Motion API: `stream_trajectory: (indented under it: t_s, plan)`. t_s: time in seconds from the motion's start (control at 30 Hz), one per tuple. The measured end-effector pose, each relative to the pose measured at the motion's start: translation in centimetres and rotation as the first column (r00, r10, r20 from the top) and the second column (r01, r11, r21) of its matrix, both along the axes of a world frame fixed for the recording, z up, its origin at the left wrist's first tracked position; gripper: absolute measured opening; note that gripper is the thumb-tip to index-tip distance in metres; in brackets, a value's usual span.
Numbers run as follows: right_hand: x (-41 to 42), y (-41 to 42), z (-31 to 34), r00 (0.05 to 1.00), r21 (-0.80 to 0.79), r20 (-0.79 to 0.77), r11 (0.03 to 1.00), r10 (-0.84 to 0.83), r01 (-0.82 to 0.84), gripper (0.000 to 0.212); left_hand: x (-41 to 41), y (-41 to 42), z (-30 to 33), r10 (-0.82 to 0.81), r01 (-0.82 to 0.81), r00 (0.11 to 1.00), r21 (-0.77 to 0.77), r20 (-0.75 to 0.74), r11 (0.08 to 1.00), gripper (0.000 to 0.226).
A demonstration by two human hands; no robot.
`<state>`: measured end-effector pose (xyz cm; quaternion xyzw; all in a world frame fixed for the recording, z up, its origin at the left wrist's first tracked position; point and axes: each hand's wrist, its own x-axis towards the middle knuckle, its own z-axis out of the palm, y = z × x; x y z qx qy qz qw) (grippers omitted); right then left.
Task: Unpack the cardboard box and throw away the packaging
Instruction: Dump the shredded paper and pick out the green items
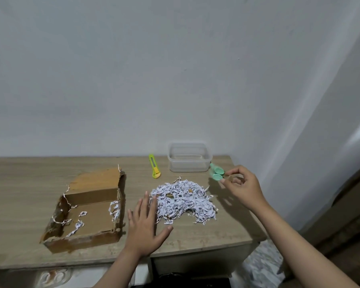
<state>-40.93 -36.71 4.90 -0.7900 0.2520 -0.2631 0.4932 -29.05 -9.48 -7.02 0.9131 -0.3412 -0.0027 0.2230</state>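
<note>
An open, torn cardboard box [85, 213] sits at the left of the wooden table [19, 204], with a few shredded paper strips [77, 225] left inside. A heap of white shredded paper [183, 201] lies in the middle of the table, with small yellowish bits showing in it. My left hand [144, 224] lies flat with fingers spread, its fingertips touching the heap's left edge. My right hand [240, 186] hovers at the right, thumb and forefinger pinched close beside two mint-green spoons [215, 172] lying on the table.
A clear plastic container [189, 156] stands at the back by the wall. A yellow-green utility knife [154, 166] lies left of it. The table's right edge runs just past my right hand. A dark object [175, 275] sits below the table's front edge.
</note>
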Motion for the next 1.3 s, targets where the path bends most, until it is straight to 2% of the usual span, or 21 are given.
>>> stream_trajectory:
  t_s: [0.1,0.17,0.3,0.57,0.63,0.7,0.83,0.9,0.97,1.03,1.13,1.3]
  plan:
    - [1.1,-1.4,-2.2,0.985,-0.072,-0.030,0.983,-0.171,0.168,0.017,0.2,-0.2,0.0,0.020,-0.020,0.999,0.006,-0.025,1.000,0.098]
    - [1.8,-2.0,-3.7,0.972,-0.116,-0.080,0.971,-0.219,0.209,0.017,0.3,-0.4,0.1,0.030,-0.030,0.999,0.014,-0.042,0.999,0.098]
    - [2.4,-2.7,-6.6,0.957,-0.131,-0.166,0.967,-0.237,0.217,0.014,0.6,-0.6,0.0,0.036,-0.035,0.997,0.027,-0.062,0.999,0.100]
    - [3.3,-3.1,-8.9,0.953,-0.163,-0.212,0.970,-0.214,0.182,0.018,0.7,-0.8,0.0,0.033,-0.034,0.996,-0.006,-0.078,0.999,0.101]
    - [3.3,-2.7,-8.5,0.951,-0.196,-0.205,0.961,-0.233,0.193,0.020,0.5,-0.6,0.1,0.027,-0.032,0.997,-0.053,-0.076,0.998,0.101]
    - [3.4,-1.8,-7.8,0.963,-0.236,-0.132,0.951,-0.233,0.198,0.017,0.4,-0.5,0.2,0.027,-0.033,0.997,-0.102,-0.066,0.994,0.098]
    - [4.4,1.6,-6.0,0.999,-0.294,-0.031,0.956,0.004,-0.013,0.013,0.6,-1.7,0.8,0.025,-0.027,1.000,-0.228,-0.008,0.973,0.070]
    - [5.4,3.2,-5.8,0.985,-0.345,-0.089,0.923,0.148,-0.170,0.012,0.9,-3.3,1.6,-0.035,0.049,0.998,-0.287,0.053,0.957,0.052]
    - [6.5,4.1,-5.9,0.946,-0.373,-0.184,0.871,0.267,-0.319,0.016,1.3,-5.1,2.4,-0.125,0.148,0.987,-0.270,0.101,0.951,0.042]
    - [7.3,4.3,-6.2,0.903,-0.357,-0.294,0.841,0.312,-0.406,0.023,1.9,-6.3,2.5,-0.171,0.183,0.982,-0.178,0.078,0.967,0.046]
    - [7.3,3.8,-6.8,0.865,-0.336,-0.409,0.834,0.289,-0.438,0.036,3.2,-6.2,1.9,-0.136,0.136,0.990,0.008,-0.023,0.991,0.065]
    - [5.9,2.1,-7.7,0.818,-0.275,-0.503,0.845,0.280,-0.459,0.050,4.4,-4.1,0.7,-0.126,0.128,0.991,0.064,-0.035,0.990,0.072]
